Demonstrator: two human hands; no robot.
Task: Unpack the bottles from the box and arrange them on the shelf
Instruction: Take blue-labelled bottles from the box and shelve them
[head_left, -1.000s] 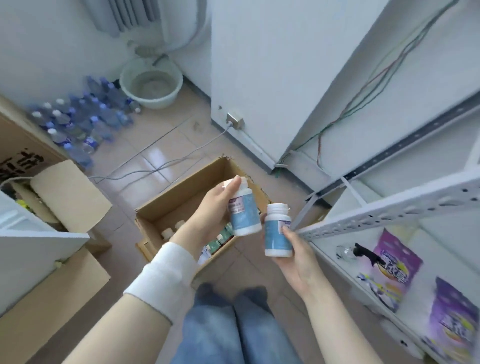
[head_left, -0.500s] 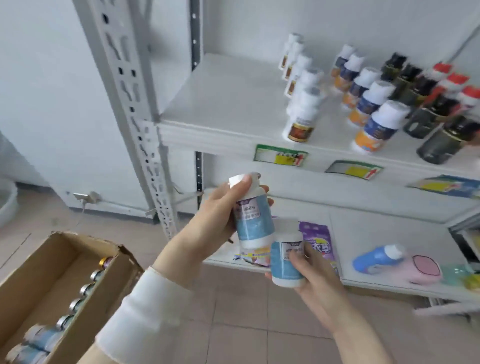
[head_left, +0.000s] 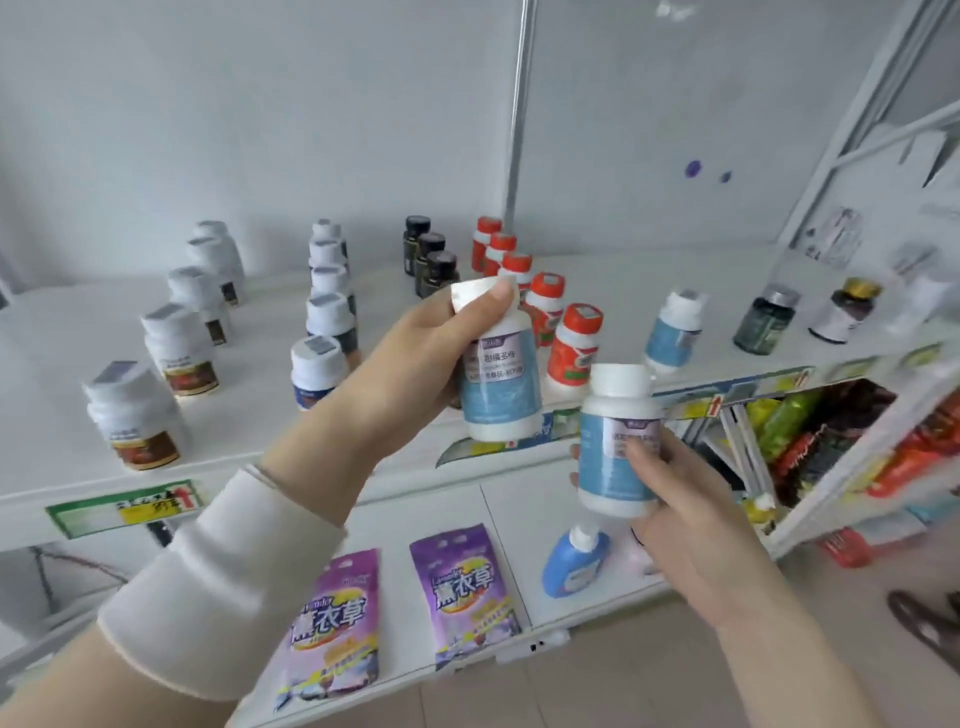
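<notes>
Head view, what changed: A second ago the view looked down on the open box on the floor, with both bottles raised over it. Now the box is out of frame and the upper board of the shelf (head_left: 78, 322) fills the picture.

Head view, left hand: The left hand (head_left: 415, 364) grips a blue-labelled bottle (head_left: 498, 384) round its body, thumb up by the white cap. It holds the bottle upright in front of the shelf edge, not yet set down.

Head view, right hand: The right hand (head_left: 691, 514) wraps its fingers round a second blue-labelled bottle (head_left: 618, 447). This one is lower and nearer the camera, below the upper board's edge.

Head view, grips: Both holds look the same as in the earlier pictures; only the bottles' surroundings have changed.

Head view, shelf: Bottles stand in rows running front to back, namely brown-labelled white bottles (head_left: 137, 415), dark bottles (head_left: 431, 260) and red-capped bottles (head_left: 574, 348). One matching blue-labelled bottle (head_left: 672, 338) stands alone to the right of the red-capped row.

Head view, lower board: Purple pouches (head_left: 332, 623) and a blue squeeze bottle (head_left: 574, 561) lie there.

Meaning for the task: The carry from box to shelf looks done, and placing seems to be next. The likely spot is the bare board beside the lone matching bottle, to start a row there.

Watch for: The red-capped bottles stand close to that spot and could be knocked.
</notes>
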